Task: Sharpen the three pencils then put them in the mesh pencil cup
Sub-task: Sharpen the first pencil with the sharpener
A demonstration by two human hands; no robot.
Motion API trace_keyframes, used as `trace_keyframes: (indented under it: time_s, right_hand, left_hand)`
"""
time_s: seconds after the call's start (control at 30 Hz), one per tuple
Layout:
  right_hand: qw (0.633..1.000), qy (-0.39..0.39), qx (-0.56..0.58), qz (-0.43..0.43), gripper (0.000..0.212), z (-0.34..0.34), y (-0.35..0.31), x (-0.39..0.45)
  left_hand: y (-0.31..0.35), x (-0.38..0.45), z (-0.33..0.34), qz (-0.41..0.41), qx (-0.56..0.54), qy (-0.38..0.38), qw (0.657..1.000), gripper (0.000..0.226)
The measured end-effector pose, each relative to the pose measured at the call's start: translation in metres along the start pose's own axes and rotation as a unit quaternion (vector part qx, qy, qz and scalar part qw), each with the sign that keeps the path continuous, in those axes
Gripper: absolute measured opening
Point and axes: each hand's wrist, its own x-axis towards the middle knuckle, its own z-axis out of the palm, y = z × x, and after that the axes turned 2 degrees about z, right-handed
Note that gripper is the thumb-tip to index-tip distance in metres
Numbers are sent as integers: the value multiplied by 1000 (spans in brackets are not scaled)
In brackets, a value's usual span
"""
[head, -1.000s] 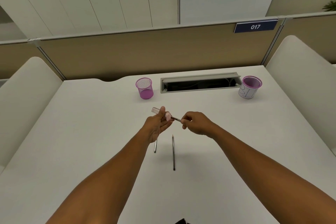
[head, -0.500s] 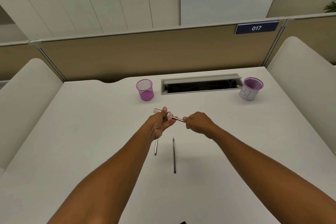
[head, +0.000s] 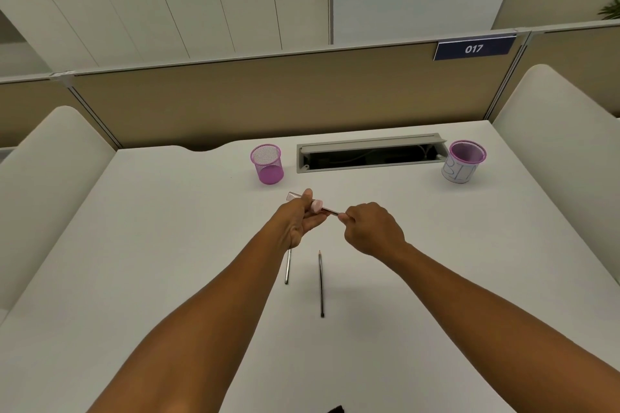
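My left hand (head: 299,218) grips a clear, pink-ended pencil sharpener (head: 315,204) above the middle of the white desk. A dark pencil (head: 329,210) runs from the sharpener to my right hand (head: 370,227), which pinches its shaft. Two more dark pencils lie on the desk below my hands: one pencil (head: 287,266) partly hidden under my left wrist, the other pencil (head: 321,283) with its point facing away from me. The pink mesh pencil cup (head: 267,163) stands upright behind my left hand.
A second pink-rimmed cup wrapped in white paper (head: 463,161) stands at the back right. An open grey cable tray (head: 369,153) is set into the desk between the cups. A tan partition closes the back, with rounded white dividers on both sides.
Both hands stay on the sharpener and pencil in about the same spot. The two pencils on the desk have not moved.
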Motion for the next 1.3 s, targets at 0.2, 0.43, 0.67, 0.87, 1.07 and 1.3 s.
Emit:
trace_keyframes:
  time_s: [0.2,0.43,0.67,0.87,1.07,1.3]
  right_hand:
    - [940,-208,223,153,36,-16,-6,16]
    - [1000,20,-21,9,29,-1,-7,5]
    - [905,-177,296,248,35,-24,-11,17]
    - [949,-122,263,126,30,-19,-5,12]
    - [999,40,5,16,30,-12,-3,7]
    - [920,-194,282,191,35,-38,-4,24]
  left_hand:
    - [0,-4,3,2,-1,15,1000,27]
    - [5,-2,7,-10,-12,21,1000,30]
    - [5,-6,11,-15,-2,12,1000,29]
    - [15,-7,18,-8,5,11,1000,36]
    - [16,-10,24,-12,-3,0,1000,43]
    - [14,-12,26,-22,-5,2,1000,39]
